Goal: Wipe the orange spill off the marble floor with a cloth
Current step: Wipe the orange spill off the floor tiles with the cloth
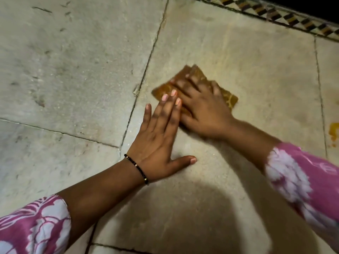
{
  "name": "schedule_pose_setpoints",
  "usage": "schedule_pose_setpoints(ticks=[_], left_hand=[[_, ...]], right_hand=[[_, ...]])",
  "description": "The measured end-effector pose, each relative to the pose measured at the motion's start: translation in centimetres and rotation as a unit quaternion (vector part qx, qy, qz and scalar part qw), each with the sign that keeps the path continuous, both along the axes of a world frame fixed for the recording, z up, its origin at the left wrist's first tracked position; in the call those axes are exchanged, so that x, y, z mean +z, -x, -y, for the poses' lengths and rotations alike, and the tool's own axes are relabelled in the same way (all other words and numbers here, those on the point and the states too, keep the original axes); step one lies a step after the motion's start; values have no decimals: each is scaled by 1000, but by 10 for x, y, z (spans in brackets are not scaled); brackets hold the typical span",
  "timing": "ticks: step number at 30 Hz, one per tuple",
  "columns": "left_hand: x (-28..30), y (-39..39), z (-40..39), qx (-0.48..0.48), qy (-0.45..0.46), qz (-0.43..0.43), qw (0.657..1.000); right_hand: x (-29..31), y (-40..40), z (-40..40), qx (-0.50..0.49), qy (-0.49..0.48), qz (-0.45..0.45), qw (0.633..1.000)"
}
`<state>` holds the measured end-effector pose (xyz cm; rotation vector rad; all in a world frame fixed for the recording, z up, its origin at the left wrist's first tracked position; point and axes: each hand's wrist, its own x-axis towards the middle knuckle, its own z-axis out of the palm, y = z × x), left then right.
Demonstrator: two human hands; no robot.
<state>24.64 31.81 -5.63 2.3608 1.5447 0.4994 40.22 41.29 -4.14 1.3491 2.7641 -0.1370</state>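
Right hand (203, 109) presses flat, fingers spread, on a folded orange-brown cloth (228, 99) (blurry); left hand (161, 136) rests open-fingered on speckled marble floor (73, 61).

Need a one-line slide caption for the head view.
Right hand presses a folded orange-brown cloth flat on the marble floor; left hand braces beside it.

Pale marble slabs (73, 61), dark joints, scuffed; patterned tile border (275, 13) far right; soft shadow near bottom.

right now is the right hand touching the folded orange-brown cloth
Touching. The head view shows the right hand pressed flat on the folded orange-brown cloth, fingers spread across it.
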Motion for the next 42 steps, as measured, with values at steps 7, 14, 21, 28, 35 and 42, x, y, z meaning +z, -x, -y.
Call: schedule_pose_setpoints(ticks=[7, 14, 21, 28, 35, 42], left_hand=[[-1, 1, 0, 10, -5, 22, 1000], [2, -1, 2, 9, 5, -3, 1000], [3, -2, 4, -6, -4, -9, 1000], [0, -5, 4, -72, 14, -77, 994], [-4, -4, 3, -86, 31, -129, 987], [-4, -7, 4, -80, 31, -122, 989]], right_hand=[[6, -123, -12, -48, 18, 3, 999], [-1, -32, -66, -194, 8, -6, 981], [0, -74, 90, 64, 1, 24, 998], [11, -148, 88, -272, -16, -30, 962], [5, -69, 100, -180, -30, 10, 983], [12, -178, 179, -9, 21, 44, 999]])
